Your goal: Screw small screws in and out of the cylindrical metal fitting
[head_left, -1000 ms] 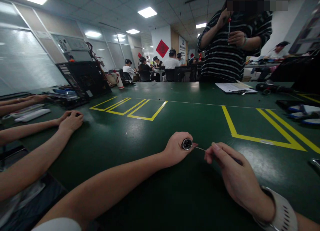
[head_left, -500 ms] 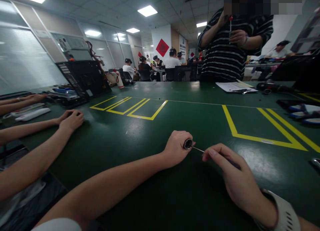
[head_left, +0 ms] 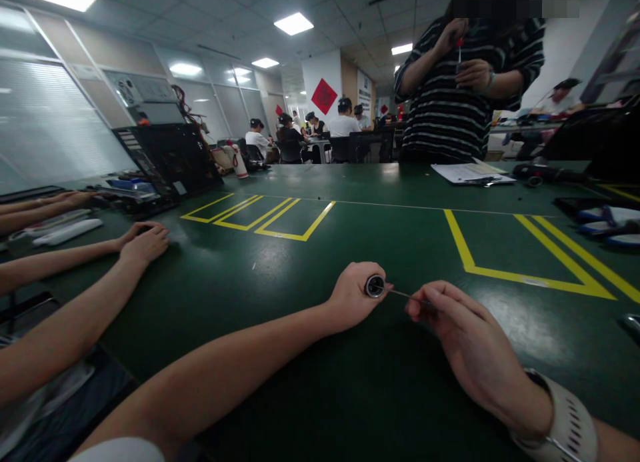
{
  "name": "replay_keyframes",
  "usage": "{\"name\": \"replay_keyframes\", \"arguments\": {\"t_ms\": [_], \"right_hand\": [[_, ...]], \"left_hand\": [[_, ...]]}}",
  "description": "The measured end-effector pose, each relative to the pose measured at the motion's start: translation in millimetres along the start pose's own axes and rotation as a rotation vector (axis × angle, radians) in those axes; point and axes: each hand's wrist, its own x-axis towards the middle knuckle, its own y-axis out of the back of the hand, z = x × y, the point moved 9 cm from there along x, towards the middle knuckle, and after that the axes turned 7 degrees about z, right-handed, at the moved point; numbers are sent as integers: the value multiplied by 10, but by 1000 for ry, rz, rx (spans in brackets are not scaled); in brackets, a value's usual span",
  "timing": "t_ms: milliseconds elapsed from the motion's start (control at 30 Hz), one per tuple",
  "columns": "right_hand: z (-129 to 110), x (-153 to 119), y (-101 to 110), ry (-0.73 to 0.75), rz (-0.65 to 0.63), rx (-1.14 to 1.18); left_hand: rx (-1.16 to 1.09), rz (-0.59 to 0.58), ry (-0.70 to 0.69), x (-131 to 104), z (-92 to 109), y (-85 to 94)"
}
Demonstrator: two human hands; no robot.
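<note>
My left hand rests on the green table, its fingers wrapped round a small dark cylinder with a silver rim. The cylinder's round, hollow-looking end faces me; the rest is hidden in the fist. To the right of it, my right hand pinches a thin screwdriver between thumb and fingers. Its slim metal shaft points left, and the tip reaches the cylinder's open end. Whether the tip touches the inside I cannot tell. The screwdriver's handle is hidden behind my right hand.
Yellow tape outlines mark the green table. A co-worker's hands lie at left, near a black case. Across the table a person in a striped top stands behind papers. Blue-handled tools lie at right.
My right hand has turned and its fingers have shifted along the screwdriver, showing more of the shaft. The shaft's tip now lies across the cylinder's end. My left hand has hardly moved.
</note>
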Motion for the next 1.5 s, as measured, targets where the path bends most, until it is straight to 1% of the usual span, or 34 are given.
{"name": "replay_keyframes", "arguments": {"t_ms": [133, 233, 333, 533, 667, 800, 967, 1033, 1167, 1300, 1400, 1500], "right_hand": [[-92, -36, 44, 155, 20, -273], [-91, -60, 34, 201, -10, -390], [-75, -62, 19, 176, -29, -336], [-14, -37, 13, 14, 16, -62], [3, -39, -14, -15, 6, 3], [-4, -39, 8, -1, 9, -12], [-98, -37, 41, 154, 0, -275], [-109, -35, 31, 171, -15, -325], [-113, -22, 18, 120, -11, -239], [-85, -1, 39, 44, 24, -92], [-37, 12, 51, -1, 29, -14], [-12, 14, 50, -17, 25, 4]], "left_hand": [[50, 19, 8, -1, -7, 17], [71, 17, -12, -4, 15, 17], [58, 1, -21, -11, 30, 13], [23, -3, -48, -17, 43, 11], [21, -9, -29, -9, 13, -14], [25, -12, -9, -6, -12, -29], [24, -14, -31, -9, 13, -19], [17, -37, -44, -13, 31, -30], [25, -70, -55, -22, 42, -53], [16, -52, -66, -23, 54, -37], [5, -57, -47, -17, 43, -37], [-3, -60, -15, -8, 12, -41]]}}
